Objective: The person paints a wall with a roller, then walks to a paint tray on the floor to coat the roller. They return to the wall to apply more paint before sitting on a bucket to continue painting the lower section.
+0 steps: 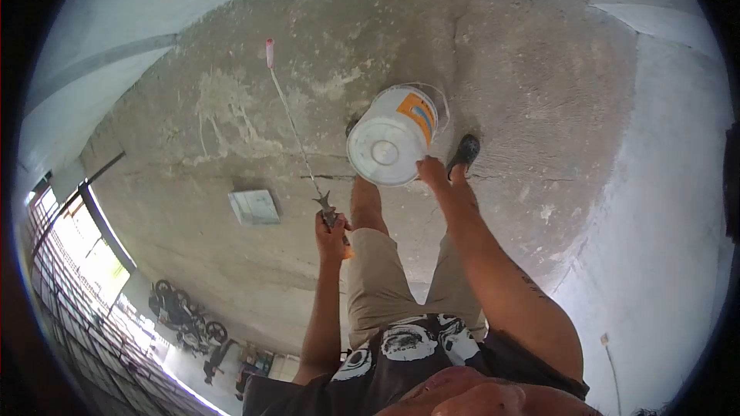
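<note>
My left hand [332, 236] is closed around the grip of a long thin rod [293, 125]. A pink piece caps its far end, and a pointed, flared part sits just above my fingers. A white paint bucket [368, 122] with an orange and blue label stands between my feet, its round white end facing up at me. At the right edge of that round end, my right hand [433, 170] has its fingers curled on the rim. The wire bail [445, 108] loops out on the bucket's far side.
Underfoot is a rough, stained concrete floor [524, 85]. A pale square panel [254, 207] lies to the left. Motorcycles [183, 314] stand at the lower left, near a barred opening [91, 250]. A white wall [655, 216] rises on the right, with another thin rod [611, 362] near it.
</note>
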`<move>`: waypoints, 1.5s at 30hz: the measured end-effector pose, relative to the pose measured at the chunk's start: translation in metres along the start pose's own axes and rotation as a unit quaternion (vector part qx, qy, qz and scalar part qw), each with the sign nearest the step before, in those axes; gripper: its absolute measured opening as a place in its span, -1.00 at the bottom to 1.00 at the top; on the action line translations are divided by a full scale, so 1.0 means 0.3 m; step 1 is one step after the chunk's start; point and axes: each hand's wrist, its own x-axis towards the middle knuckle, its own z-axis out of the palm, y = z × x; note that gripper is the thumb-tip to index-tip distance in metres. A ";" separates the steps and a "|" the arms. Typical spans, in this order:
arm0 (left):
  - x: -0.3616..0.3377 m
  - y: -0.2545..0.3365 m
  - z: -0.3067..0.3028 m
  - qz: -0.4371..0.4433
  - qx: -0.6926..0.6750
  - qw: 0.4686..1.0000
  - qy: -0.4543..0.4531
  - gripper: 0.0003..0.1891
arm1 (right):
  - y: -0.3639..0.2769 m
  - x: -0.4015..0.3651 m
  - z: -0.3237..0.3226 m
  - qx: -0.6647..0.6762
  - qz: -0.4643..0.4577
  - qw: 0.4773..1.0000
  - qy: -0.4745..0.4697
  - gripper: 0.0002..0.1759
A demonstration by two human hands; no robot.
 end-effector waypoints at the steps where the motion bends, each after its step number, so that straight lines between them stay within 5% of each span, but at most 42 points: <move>1: -0.039 -0.040 0.022 -0.014 -0.016 1.000 0.004 -0.70 | 0.034 -0.002 -0.030 -0.002 -0.001 1.000 -0.011 -0.51; 3: -0.089 -0.131 0.048 -0.041 -0.024 0.999 0.010 -0.70 | 0.133 0.010 -0.080 -0.089 -0.136 0.984 -0.075 -0.50; 8: 0.015 -0.223 0.075 -0.052 -0.060 0.997 0.004 -0.73 | 0.340 0.167 0.030 -0.103 -0.029 0.988 -0.108 -0.48; 14: 0.055 -0.206 0.017 -0.085 -0.073 0.994 -0.013 -0.75 | 0.146 0.223 -0.241 -0.234 -0.051 0.948 -0.212 -0.52; 16: 0.071 -0.213 -0.022 -0.085 -0.083 0.992 -0.035 -0.71 | 0.007 0.310 -0.294 -0.176 -0.012 0.982 -0.067 -0.38; 18: 0.103 -0.209 -0.052 -0.083 -0.055 0.994 -0.040 -0.71 | -0.126 0.410 -0.282 -0.057 -0.166 0.982 0.063 -0.20; 21: 0.155 -0.173 -0.058 -0.058 -0.020 0.997 -0.051 -0.68 | -0.294 0.473 -0.191 -0.095 -0.186 0.978 0.024 -0.06; 23: 0.189 -0.126 -0.061 -0.029 -0.014 0.998 -0.051 -0.67 | -0.395 0.431 -0.191 -0.196 -0.099 0.971 -0.099 0.01; 29: 0.269 0.055 0.015 -0.018 -0.013 0.998 -0.065 -0.72 | -0.347 0.426 -0.128 -0.219 -0.111 0.964 -0.099 0.03; 35: 0.412 0.146 0.130 0.174 -0.050 0.979 -0.091 -0.70 | -0.368 0.461 -0.169 -0.224 -0.153 0.952 -0.139 0.02; 40: 0.449 0.151 0.175 0.089 -0.015 0.987 -0.134 -0.69 | -0.287 0.565 -0.078 -0.171 -0.130 0.970 -0.116 0.03; 45: 0.464 0.161 0.218 0.143 0.056 0.980 -0.127 -0.70 | -0.380 0.423 -0.204 -0.172 -0.101 0.969 -0.146 0.11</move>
